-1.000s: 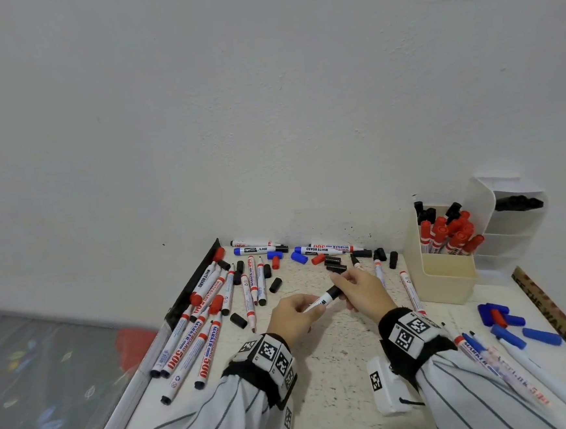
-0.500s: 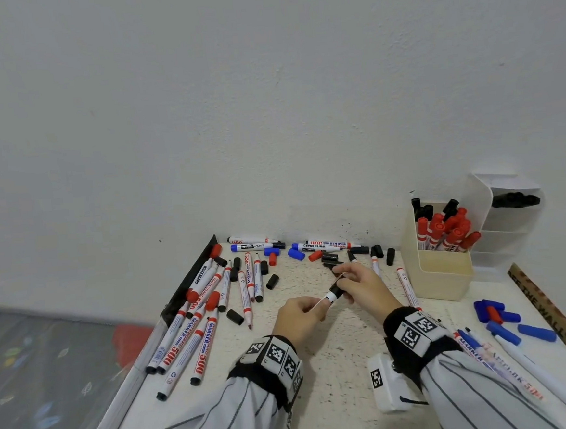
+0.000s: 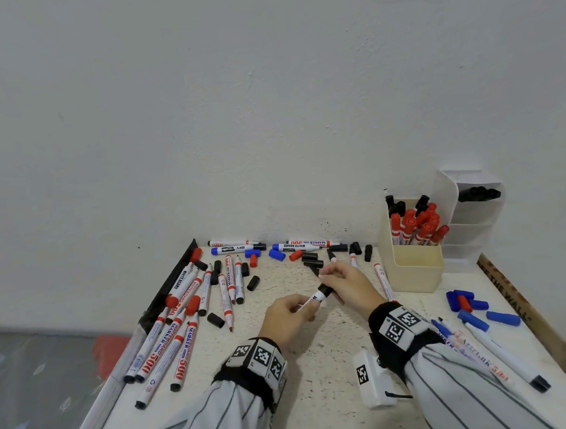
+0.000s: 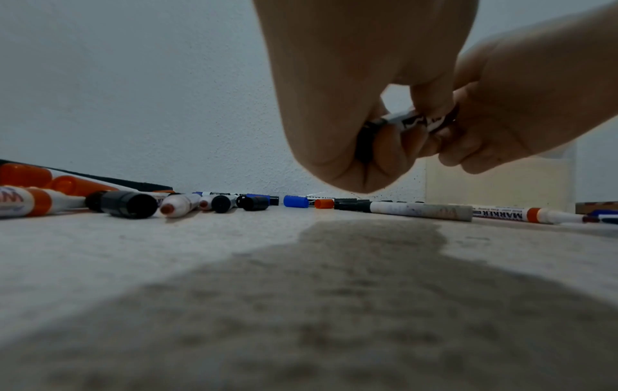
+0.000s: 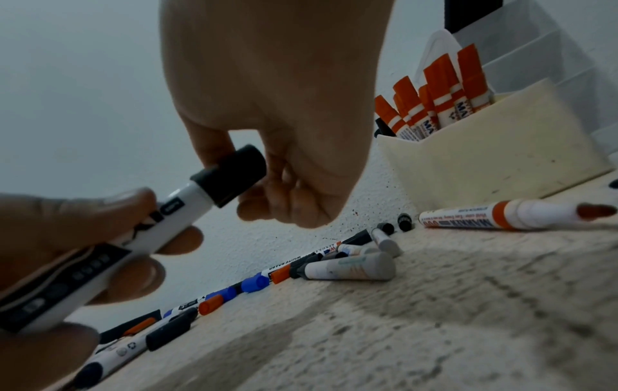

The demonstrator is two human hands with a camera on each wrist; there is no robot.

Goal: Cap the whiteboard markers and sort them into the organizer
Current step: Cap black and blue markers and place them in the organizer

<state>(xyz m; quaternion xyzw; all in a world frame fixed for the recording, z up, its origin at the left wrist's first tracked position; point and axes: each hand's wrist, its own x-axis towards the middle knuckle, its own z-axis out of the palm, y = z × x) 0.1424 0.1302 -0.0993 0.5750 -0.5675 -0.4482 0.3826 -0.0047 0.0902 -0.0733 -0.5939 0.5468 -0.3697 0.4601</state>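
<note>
— Where did we have the marker at that point?

— Off the desk, between our two hands. Our left hand had its fingers curled round the white barrel, and our right hand pinched the black cap at the far end, thumb on one side and the other fingers curled under it.

— And which way did it lie?

— Its long axis ran from the left hand up and away to the right, cap end foremost, pointing roughly toward the cream organizer. The organizer stood beyond and to the right of the right hand, near but apart, so we judged the right hand the nearer one to carry it over. In the right wrist view the cap looked seated on the barrel, though we could not tell whether it had gone fully home.

— Could we read anything?

— On the loose markers on the left of the desk, "WHITEBOARD MARKER 500". A blue one by the wall read "WHITE BOARD MARKER". On the held barrel only a fragment of black print showed, too little to read. The wooden strip at the right edge bore "THE WALL".

— And in the organizer?

— Red-capped markers standing upright, with a few black caps behind them.
</note>
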